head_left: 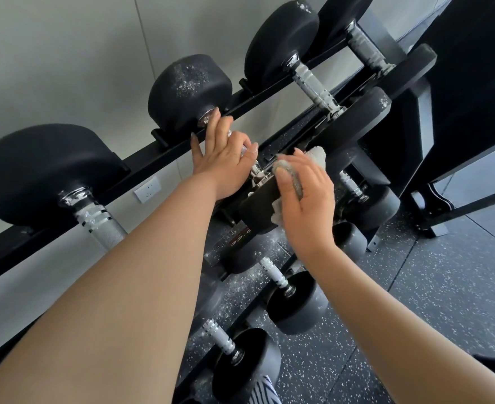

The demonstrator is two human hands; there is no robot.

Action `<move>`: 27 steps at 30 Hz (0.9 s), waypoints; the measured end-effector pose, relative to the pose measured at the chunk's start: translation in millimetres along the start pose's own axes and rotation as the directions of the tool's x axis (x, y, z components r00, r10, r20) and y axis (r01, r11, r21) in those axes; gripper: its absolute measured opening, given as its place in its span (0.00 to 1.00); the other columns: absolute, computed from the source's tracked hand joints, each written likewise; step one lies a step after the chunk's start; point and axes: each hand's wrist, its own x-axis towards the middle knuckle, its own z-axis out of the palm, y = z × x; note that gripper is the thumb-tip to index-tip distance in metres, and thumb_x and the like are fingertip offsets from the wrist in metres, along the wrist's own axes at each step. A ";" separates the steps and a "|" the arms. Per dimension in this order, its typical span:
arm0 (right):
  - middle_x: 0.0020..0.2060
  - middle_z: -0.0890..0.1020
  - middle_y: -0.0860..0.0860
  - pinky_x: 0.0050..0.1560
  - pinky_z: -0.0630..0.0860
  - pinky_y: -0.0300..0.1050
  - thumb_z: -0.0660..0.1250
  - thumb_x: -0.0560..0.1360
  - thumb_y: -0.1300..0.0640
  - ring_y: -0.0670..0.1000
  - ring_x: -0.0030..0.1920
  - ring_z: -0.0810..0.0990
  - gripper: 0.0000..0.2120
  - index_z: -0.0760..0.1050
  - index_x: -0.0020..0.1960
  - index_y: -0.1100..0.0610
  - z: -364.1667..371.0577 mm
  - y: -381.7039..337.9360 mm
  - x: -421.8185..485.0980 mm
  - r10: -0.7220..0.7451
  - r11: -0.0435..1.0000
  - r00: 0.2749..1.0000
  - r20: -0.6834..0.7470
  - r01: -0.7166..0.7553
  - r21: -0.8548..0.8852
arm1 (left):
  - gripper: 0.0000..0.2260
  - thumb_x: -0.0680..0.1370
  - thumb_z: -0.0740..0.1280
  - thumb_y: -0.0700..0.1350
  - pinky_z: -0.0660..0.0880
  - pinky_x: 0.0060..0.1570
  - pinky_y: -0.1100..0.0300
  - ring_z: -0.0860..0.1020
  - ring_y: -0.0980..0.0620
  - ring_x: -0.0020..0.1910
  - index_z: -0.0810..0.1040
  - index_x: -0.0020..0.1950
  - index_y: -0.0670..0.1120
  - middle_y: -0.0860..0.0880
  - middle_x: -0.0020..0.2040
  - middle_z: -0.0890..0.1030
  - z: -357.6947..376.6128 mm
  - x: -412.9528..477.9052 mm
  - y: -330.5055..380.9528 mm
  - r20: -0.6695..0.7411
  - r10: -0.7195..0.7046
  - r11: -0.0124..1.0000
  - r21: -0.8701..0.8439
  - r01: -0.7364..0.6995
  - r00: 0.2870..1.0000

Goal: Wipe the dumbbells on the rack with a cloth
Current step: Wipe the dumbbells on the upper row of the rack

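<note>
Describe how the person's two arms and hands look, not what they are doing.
Both forearms are bare, with no sleeves in view. The left hand and right hand wear no gloves, and no watch or bracelet shows at either wrist. No ring is clearly visible on the fingers. The fingernails look plain, without coloured polish.

A gym: tiered rack (141, 161) of dumbbells (191, 88) over speckled rubber floor (444, 287).

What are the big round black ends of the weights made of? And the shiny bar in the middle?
The round ends look like matte black rubber: dull, no shine, with white dusty specks. The bar looks like polished metal, probably chrome steel: it gleams and has rough grip rings.
</note>
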 end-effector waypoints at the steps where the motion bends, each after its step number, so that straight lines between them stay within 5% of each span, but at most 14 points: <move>1: 0.54 0.83 0.47 0.71 0.64 0.49 0.62 0.80 0.50 0.47 0.66 0.75 0.14 0.82 0.54 0.57 1.7 -1.1 -5.0 -0.082 0.996 0.997 0.009 0.083 -0.042 | 0.08 0.83 0.49 0.55 0.34 0.71 0.40 0.31 0.54 0.74 0.64 0.52 0.54 0.49 0.78 0.42 0.5 0.4 -0.5 -0.003 0.000 1.000 0.004 0.000 1.000; 4: 0.51 0.85 0.47 0.70 0.61 0.40 0.64 0.79 0.51 0.49 0.63 0.78 0.13 0.83 0.51 0.57 7.6 -6.5 -13.5 -0.212 0.971 0.977 0.015 0.213 -0.108 | 0.07 0.82 0.49 0.55 0.34 0.71 0.40 0.30 0.54 0.74 0.64 0.52 0.55 0.50 0.78 0.42 1.6 1.1 0.0 -0.005 -0.022 1.000 0.013 0.022 1.000; 7: 0.50 0.85 0.45 0.69 0.66 0.47 0.62 0.80 0.51 0.49 0.62 0.79 0.13 0.83 0.54 0.56 2.3 -10.1 -12.0 -0.206 0.978 0.978 0.029 0.207 -0.036 | 0.07 0.83 0.49 0.55 0.35 0.71 0.40 0.31 0.54 0.74 0.64 0.52 0.54 0.50 0.78 0.43 1.6 -0.1 1.6 -0.008 -0.025 1.000 0.018 0.025 1.000; 11: 0.62 0.80 0.51 0.62 0.73 0.50 0.55 0.83 0.60 0.53 0.61 0.79 0.20 0.62 0.75 0.53 -15.7 -13.3 -2.5 0.060 0.930 0.991 0.119 -0.099 0.355 | 0.08 0.83 0.50 0.54 0.36 0.72 0.41 0.32 0.55 0.75 0.65 0.52 0.54 0.50 0.78 0.45 2.0 -1.2 2.8 -0.036 -0.026 1.000 0.008 0.027 0.999; 14: 0.75 0.64 0.47 0.75 0.60 0.58 0.63 0.79 0.47 0.49 0.76 0.59 0.32 0.55 0.79 0.49 -21.5 -2.3 7.1 0.299 0.937 0.945 0.135 -0.318 0.145 | 0.10 0.83 0.50 0.54 0.37 0.73 0.41 0.34 0.54 0.75 0.68 0.54 0.53 0.50 0.78 0.48 1.5 -2.7 3.0 -0.057 -0.014 0.998 0.064 0.017 0.998; 17: 0.65 0.64 0.46 0.74 0.60 0.57 0.65 0.73 0.34 0.47 0.68 0.59 0.27 0.69 0.68 0.45 -28.3 2.4 11.9 0.520 0.844 0.827 0.213 -0.536 0.019 | 0.15 0.83 0.49 0.55 0.39 0.73 0.41 0.37 0.52 0.76 0.71 0.61 0.52 0.49 0.77 0.52 -4.9 -5.3 1.1 -0.050 0.024 0.978 0.208 -0.013 0.998; 21: 0.49 0.68 0.45 0.62 0.68 0.48 0.67 0.77 0.45 0.48 0.56 0.64 0.09 0.72 0.50 0.48 -27.2 1.6 9.5 0.309 0.951 0.942 0.135 -0.310 -0.010 | 0.17 0.82 0.50 0.55 0.44 0.73 0.42 0.42 0.52 0.77 0.68 0.69 0.57 0.50 0.77 0.55 -20.9 -9.3 -4.4 0.002 0.085 0.925 0.371 -0.080 0.996; 27: 0.43 0.70 0.42 0.56 0.69 0.48 0.65 0.78 0.45 0.52 0.53 0.70 0.09 0.68 0.41 0.41 -29.1 3.2 37.5 0.244 0.967 0.936 0.255 -0.253 0.005 | 0.17 0.83 0.49 0.53 0.50 0.70 0.46 0.47 0.52 0.77 0.71 0.67 0.59 0.51 0.76 0.59 -26.5 -6.5 -0.9 0.005 0.081 0.927 0.368 -0.077 0.997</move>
